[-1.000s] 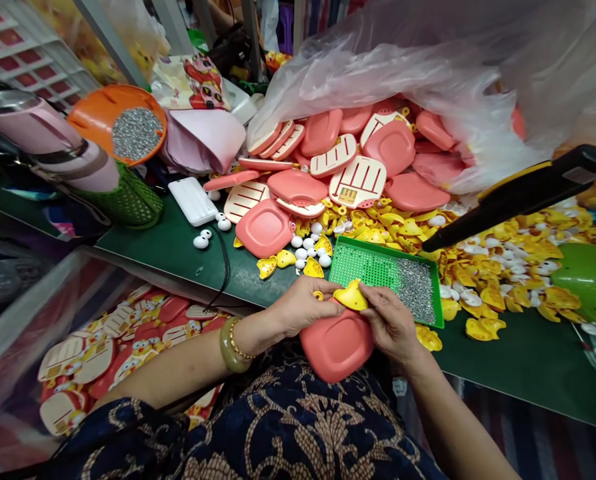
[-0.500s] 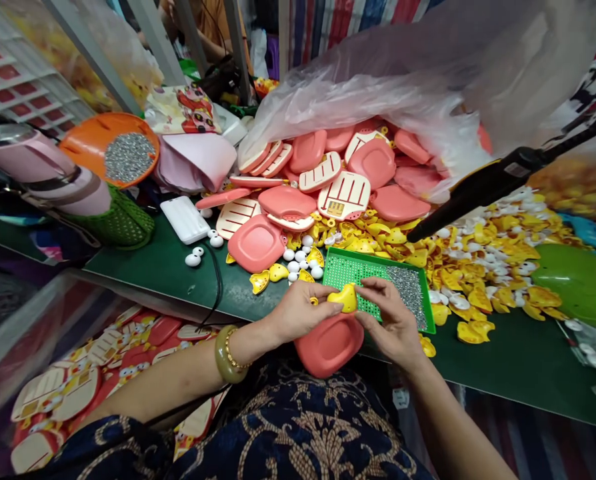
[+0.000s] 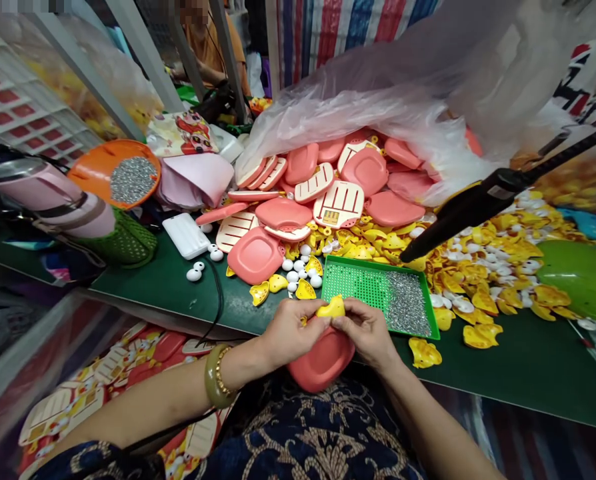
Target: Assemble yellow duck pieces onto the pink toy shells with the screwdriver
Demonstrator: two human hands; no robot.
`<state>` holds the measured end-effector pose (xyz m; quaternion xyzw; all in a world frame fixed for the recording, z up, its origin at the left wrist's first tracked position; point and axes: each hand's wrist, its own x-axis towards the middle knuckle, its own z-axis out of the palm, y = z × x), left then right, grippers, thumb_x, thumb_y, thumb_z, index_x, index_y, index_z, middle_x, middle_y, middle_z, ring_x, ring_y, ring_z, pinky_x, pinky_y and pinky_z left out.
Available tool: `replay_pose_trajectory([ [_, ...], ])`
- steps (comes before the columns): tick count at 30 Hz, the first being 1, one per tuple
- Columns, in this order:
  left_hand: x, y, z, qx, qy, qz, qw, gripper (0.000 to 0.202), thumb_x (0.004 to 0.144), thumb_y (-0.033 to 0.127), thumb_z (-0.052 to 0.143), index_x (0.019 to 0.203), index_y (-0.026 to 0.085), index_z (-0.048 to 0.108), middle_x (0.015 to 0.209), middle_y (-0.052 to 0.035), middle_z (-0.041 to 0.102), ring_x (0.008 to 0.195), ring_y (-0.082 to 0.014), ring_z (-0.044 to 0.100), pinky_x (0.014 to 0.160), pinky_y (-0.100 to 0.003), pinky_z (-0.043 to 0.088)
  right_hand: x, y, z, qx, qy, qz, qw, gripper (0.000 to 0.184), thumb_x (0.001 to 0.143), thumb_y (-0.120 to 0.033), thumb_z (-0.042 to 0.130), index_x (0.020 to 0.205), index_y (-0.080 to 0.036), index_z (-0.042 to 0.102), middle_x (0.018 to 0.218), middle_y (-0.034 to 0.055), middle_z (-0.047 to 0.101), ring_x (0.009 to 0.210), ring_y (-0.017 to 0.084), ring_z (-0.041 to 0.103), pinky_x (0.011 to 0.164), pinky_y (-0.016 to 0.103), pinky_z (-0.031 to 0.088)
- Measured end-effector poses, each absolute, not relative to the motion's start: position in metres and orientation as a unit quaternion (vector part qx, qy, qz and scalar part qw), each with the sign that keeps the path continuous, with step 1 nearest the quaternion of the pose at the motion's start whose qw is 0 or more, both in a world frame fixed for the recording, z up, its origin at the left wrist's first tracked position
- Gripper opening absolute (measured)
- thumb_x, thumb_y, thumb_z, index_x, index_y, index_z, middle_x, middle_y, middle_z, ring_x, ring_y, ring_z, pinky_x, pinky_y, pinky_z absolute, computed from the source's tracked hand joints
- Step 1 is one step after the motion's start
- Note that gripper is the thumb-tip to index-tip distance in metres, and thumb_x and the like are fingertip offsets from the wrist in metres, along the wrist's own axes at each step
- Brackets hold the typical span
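A small yellow plastic shell (image 3: 332,307), shaped like a beak or animal head, sits between my two hands above a coral-pink rounded plastic piece (image 3: 322,360). My left hand (image 3: 293,331) is closed, pinching the shell from the left. From the right, my right hand (image 3: 369,333) is closed too, its thumb and fingertips pressed at the shell's edge. The pink piece hangs just below the fingers over my lap, its upper edge hidden by them. Just beyond the hands lies a green perforated tray (image 3: 355,290) with small metal screws (image 3: 408,303) at its right side.
Behind the tray are piled pink and cream pieces (image 3: 338,203), partly under clear plastic. Yellow and white shells (image 3: 478,260) heap at right, beneath a black rod (image 3: 453,210). White balls (image 3: 301,263), an orange bowl of screws (image 3: 85,170) and a pink bottle (image 3: 63,203) stand left.
My right hand's fingers, spread apart before, have closed in on the yellow shell. Both hands have shifted slightly left and down in view with the shell and pink piece.
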<state>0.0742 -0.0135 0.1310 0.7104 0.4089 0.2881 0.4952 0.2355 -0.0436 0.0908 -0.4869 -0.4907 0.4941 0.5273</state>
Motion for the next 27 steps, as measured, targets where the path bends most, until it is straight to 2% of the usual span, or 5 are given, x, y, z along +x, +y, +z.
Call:
replay_pose_trajectory([
  [8, 0.012, -0.004, 0.144, 0.651, 0.469, 0.145, 0.578, 0.030, 0.075, 0.036, 0.064, 0.087, 0.011, 0.074, 0.071, -0.0036, 0.070, 0.060, -0.0135, 0.055, 0.057, -0.022, 0.043, 0.223, -0.037, 0.085, -0.440, -0.677, 0.398, 0.435, 0.021, 0.085, -0.023, 0.053, 0.094, -0.023, 0.072, 0.086, 0.0059, 0.073, 0.078, 0.018, 0.066, 0.070, 0.034, 0.054],
  [12, -0.018, -0.006, 0.149, 0.633, 0.509, 0.168, 0.559, 0.033, 0.074, 0.038, 0.065, 0.092, 0.012, 0.075, 0.080, -0.0062, 0.073, 0.063, -0.0146, 0.057, 0.058, -0.023, 0.044, 0.248, 0.017, 0.087, -0.575, -0.675, 0.211, 0.411, 0.017, 0.082, -0.023, 0.057, 0.086, -0.022, 0.074, 0.084, 0.0077, 0.074, 0.078, 0.021, 0.065, 0.074, 0.040, 0.050],
  [19, -0.028, -0.010, 0.131, 0.619, 0.537, 0.195, 0.539, 0.033, 0.070, 0.038, 0.068, 0.086, 0.011, 0.076, 0.069, -0.0053, 0.070, 0.059, -0.0144, 0.054, 0.054, -0.023, 0.041, 0.213, 0.056, 0.107, -0.556, -0.823, 0.116, 0.002, 0.015, 0.073, -0.027, 0.068, 0.082, -0.016, 0.072, 0.088, 0.0129, 0.071, 0.100, 0.032, 0.054, 0.085, 0.046, 0.035],
  [24, -0.018, -0.003, 0.116, 0.618, 0.512, 0.195, 0.563, 0.037, 0.070, 0.038, 0.066, 0.087, 0.007, 0.075, 0.063, -0.0035, 0.065, 0.055, -0.0119, 0.049, 0.051, -0.021, 0.036, 0.199, 0.057, 0.094, -0.567, -0.813, 0.132, 0.005, 0.015, 0.072, -0.011, 0.062, 0.084, -0.013, 0.071, 0.090, 0.0157, 0.070, 0.104, 0.034, 0.052, 0.088, 0.052, 0.031],
  [27, -0.010, 0.000, 0.120, 0.645, 0.484, 0.201, 0.556, 0.035, 0.072, 0.037, 0.064, 0.089, 0.008, 0.075, 0.061, -0.0020, 0.063, 0.054, -0.0109, 0.047, 0.049, -0.021, 0.034, 0.209, 0.059, 0.088, -0.592, -0.792, 0.147, 0.039, 0.032, 0.075, -0.013, 0.061, 0.106, -0.017, 0.067, 0.104, 0.0137, 0.069, 0.108, 0.032, 0.053, 0.089, 0.051, 0.035],
])
